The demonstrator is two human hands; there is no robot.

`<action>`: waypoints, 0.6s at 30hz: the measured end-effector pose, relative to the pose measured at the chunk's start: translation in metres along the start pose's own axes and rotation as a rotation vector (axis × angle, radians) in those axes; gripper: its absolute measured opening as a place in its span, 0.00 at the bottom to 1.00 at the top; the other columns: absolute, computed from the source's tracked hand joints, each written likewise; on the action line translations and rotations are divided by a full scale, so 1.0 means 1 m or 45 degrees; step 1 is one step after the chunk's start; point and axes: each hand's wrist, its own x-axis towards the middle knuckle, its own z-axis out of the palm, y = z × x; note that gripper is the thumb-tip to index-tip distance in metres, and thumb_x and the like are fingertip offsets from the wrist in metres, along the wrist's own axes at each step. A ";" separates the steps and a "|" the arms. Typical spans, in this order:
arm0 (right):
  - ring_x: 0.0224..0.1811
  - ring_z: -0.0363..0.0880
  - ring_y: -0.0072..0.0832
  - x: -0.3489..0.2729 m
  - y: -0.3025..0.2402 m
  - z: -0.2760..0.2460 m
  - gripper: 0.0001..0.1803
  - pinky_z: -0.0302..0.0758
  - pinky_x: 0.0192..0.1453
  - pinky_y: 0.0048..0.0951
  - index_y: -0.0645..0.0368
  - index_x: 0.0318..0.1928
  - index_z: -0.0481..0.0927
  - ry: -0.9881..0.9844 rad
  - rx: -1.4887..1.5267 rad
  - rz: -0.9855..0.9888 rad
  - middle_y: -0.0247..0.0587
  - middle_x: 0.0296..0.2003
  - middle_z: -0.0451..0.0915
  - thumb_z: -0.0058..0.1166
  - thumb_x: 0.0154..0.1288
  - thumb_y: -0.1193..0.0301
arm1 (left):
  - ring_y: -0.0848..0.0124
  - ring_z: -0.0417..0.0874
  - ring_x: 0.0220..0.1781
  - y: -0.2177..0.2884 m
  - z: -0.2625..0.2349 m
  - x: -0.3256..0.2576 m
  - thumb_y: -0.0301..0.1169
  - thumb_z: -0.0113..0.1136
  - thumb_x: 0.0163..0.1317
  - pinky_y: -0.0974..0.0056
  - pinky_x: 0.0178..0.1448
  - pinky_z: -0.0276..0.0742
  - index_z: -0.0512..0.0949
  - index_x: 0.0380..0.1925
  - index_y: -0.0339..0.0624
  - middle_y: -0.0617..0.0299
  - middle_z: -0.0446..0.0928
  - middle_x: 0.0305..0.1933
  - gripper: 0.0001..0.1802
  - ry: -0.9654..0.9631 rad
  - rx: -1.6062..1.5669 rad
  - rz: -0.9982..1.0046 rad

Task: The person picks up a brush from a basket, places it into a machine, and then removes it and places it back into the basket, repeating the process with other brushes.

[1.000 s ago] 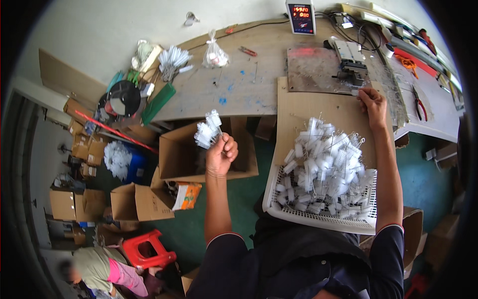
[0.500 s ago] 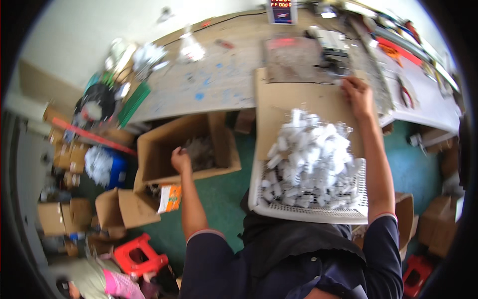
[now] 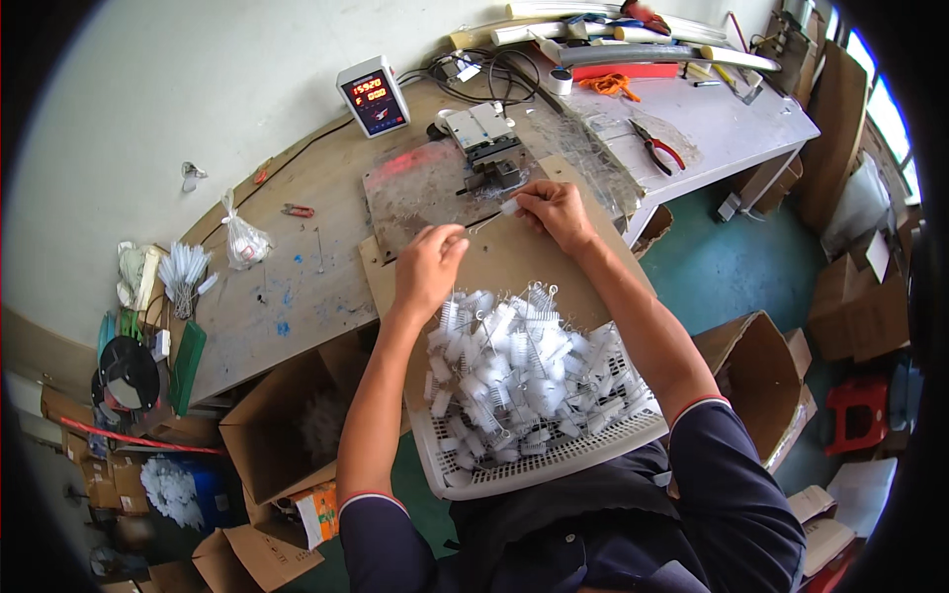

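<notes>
Grip of the right hand [image 3: 556, 212] is pinched closed on one small white brush [image 3: 509, 207], its wire pointing to 8 o'clock. Left hand [image 3: 425, 272] is part-open beside that wire; contact cannot be told. From the held brush, similar brushes [image 3: 534, 371] lie heaped in a white basket [image 3: 559, 471] at 6 o'clock. On the wooden surface [image 3: 341, 259], a metal fixture [image 3: 486, 138] stands at 11; red-handled pliers [image 3: 650, 143] lie at 2; a lit display unit [image 3: 374, 96] stands at 10.
</notes>
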 end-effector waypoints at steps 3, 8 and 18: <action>0.20 0.73 0.14 0.002 -0.002 0.003 0.09 0.69 0.23 0.19 0.66 0.43 0.87 0.017 -0.009 0.005 0.34 0.26 0.84 0.61 0.69 0.72 | 0.60 0.87 0.38 0.003 0.020 0.022 0.30 0.66 0.66 0.61 0.45 0.81 0.85 0.45 0.39 0.53 0.86 0.40 0.11 -0.131 0.048 0.023; 0.20 0.74 0.14 0.003 -0.005 0.001 0.10 0.70 0.23 0.20 0.67 0.43 0.86 0.030 -0.039 0.038 0.34 0.26 0.84 0.59 0.71 0.71 | 0.53 0.87 0.37 0.001 0.031 0.034 0.30 0.65 0.64 0.56 0.44 0.80 0.85 0.39 0.39 0.51 0.86 0.38 0.07 -0.145 0.260 0.050; 0.20 0.74 0.14 0.002 -0.009 0.000 0.13 0.71 0.23 0.20 0.68 0.51 0.83 0.058 0.011 0.002 0.33 0.27 0.84 0.52 0.75 0.72 | 0.50 0.86 0.36 -0.023 0.027 0.051 0.36 0.62 0.66 0.53 0.44 0.78 0.86 0.37 0.39 0.47 0.85 0.31 0.12 -0.174 0.207 -0.405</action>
